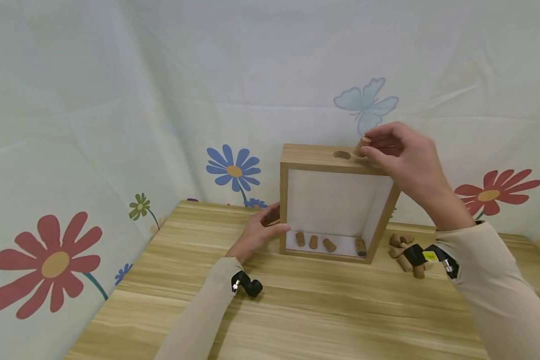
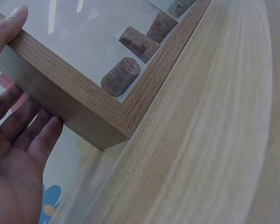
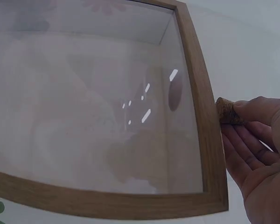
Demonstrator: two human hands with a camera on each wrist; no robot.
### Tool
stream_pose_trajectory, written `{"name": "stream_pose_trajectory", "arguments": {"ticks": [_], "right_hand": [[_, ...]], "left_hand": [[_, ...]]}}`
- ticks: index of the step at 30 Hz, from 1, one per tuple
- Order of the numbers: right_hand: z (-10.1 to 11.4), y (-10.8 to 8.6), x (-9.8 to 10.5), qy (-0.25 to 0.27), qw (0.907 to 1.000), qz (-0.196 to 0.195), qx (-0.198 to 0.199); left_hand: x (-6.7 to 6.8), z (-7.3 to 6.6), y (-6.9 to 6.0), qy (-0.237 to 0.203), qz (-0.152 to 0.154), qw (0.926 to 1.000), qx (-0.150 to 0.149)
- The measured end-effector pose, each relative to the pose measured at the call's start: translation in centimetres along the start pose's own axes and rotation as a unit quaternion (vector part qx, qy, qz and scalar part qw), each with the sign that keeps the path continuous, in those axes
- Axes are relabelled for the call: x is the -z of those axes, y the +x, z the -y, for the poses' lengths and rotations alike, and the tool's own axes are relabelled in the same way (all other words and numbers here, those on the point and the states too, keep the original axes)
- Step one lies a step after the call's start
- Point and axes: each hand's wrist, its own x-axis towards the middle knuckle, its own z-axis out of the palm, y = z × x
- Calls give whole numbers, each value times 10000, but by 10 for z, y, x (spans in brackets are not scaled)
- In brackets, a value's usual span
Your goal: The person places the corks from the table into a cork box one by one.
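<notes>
A wooden shadow box (image 1: 284,210) with a clear front stands upright on the table. My left hand (image 1: 257,231) grips its left side, thumb on the front edge and fingers against the side, as the left wrist view shows. My right hand (image 1: 409,157) pinches a cork (image 1: 361,146) between thumb and fingers at the box's top edge, just right of a round hole (image 1: 342,155). Whether the cork's lower end is inside an opening, I cannot tell. Inside the box, several corks (image 1: 329,245) lie along the bottom; the nearest ones show in the left wrist view too.
A small pile of loose corks (image 1: 405,264) lies on the wood-grain table (image 1: 306,310), right of the box and partly behind the right wrist's camera. Close behind the box hangs a pale cloth (image 1: 270,75) printed with flowers and a butterfly.
</notes>
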Motion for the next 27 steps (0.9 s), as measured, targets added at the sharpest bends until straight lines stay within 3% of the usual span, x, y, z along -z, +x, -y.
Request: {"name": "stream_pose_trajectory", "arguments": {"ticks": [12, 22, 27], "right_hand": [[-5, 14, -25, -441, 9981, 208, 383], [-6, 14, -29, -643, 9942, 398, 764], [-5, 15, -29, -640, 9943, 424, 737]], "left_hand": [[-2, -1, 1, 37, -14, 10000, 3], [-1, 0, 0, -5, -49, 10000, -12], [-1, 1, 1, -43, -35, 10000, -65]]}}
